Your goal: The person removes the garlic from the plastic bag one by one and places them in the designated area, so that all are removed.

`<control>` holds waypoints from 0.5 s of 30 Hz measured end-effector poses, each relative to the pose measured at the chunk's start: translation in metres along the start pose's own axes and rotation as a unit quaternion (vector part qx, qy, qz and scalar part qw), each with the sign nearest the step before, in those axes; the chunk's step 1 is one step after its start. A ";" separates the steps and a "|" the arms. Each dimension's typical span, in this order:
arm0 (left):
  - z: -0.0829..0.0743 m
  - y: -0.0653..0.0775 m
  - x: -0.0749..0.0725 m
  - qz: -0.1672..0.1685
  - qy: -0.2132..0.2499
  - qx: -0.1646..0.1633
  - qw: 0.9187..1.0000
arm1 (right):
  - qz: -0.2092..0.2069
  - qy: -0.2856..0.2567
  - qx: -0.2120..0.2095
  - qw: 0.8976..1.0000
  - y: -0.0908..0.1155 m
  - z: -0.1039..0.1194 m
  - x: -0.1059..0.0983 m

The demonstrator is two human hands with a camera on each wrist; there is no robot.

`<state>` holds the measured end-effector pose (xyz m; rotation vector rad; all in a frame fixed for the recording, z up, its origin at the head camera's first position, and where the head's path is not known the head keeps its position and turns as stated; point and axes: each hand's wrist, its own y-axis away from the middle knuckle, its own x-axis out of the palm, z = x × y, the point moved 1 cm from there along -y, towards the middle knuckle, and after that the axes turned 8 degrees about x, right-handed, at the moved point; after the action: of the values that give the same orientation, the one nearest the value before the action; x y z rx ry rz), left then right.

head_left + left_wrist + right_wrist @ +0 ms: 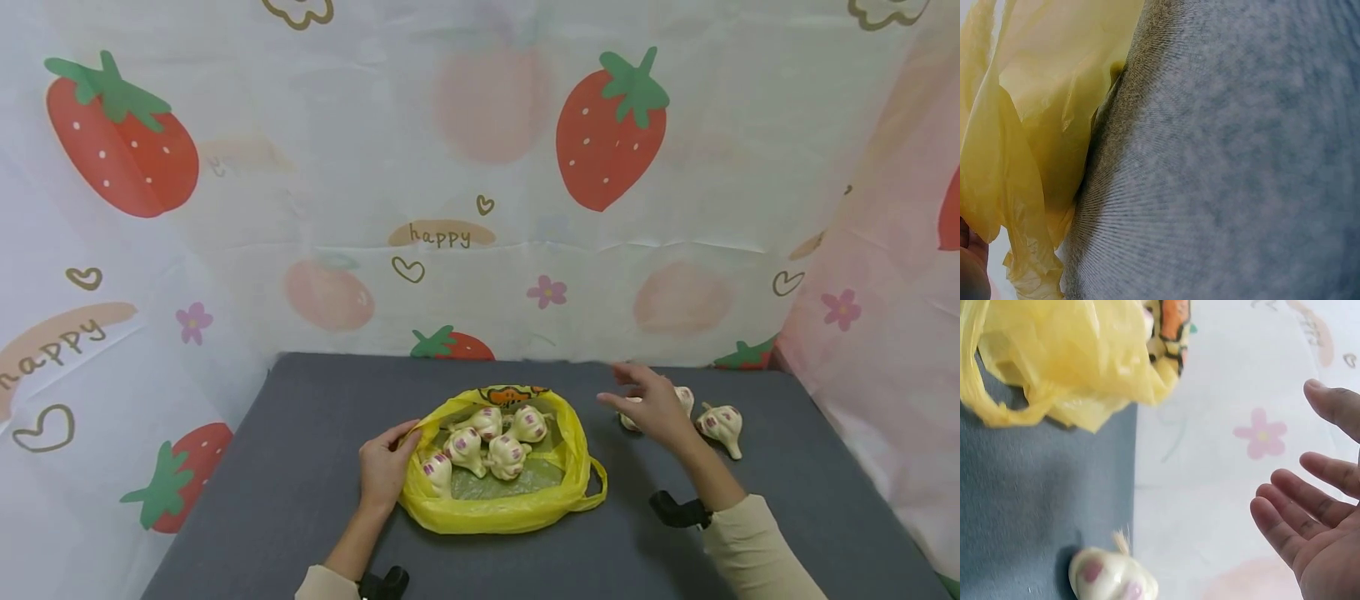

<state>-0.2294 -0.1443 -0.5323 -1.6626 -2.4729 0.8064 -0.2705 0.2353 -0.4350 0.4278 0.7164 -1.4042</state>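
Note:
A yellow plastic bag [495, 515] stands with its mouth wide on the dark table, and several garlic bulbs [507, 457] lie inside it. At the bag's left rim, my left hand [381, 473] pinches the plastic between thumb and fingers. Only a bit of that hand shows at the edge of the left wrist view, beside the yellow film. My right hand [657, 410] is held over the table right of the bag, fingers spread and holding nothing. Close by it lie three more bulbs, one garlic bulb [722, 427] in plain sight and two partly hidden behind the hand.
A loop handle [597, 487] of the bag sticks out on its right side. The dark cloth-covered table [315, 417] ends at the back against a white curtain [337, 167] printed with strawberries, which also hangs on both sides.

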 end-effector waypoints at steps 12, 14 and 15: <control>0.003 -0.002 0.001 -0.012 0.013 0.003 1.000 | 0.037 0.002 -0.054 0.998 0.000 0.012 0.031; 0.004 -0.002 0.001 -0.011 0.010 -0.003 1.000 | 0.046 0.000 -0.060 0.997 0.000 0.015 0.035; 0.004 -0.002 0.002 -0.010 0.007 -0.005 1.000 | 0.050 0.003 -0.063 0.997 0.001 0.016 0.037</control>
<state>-0.2330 -0.1450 -0.5351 -1.6392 -2.4837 0.7771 -0.2661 0.1976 -0.4482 0.3629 0.7734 -1.2562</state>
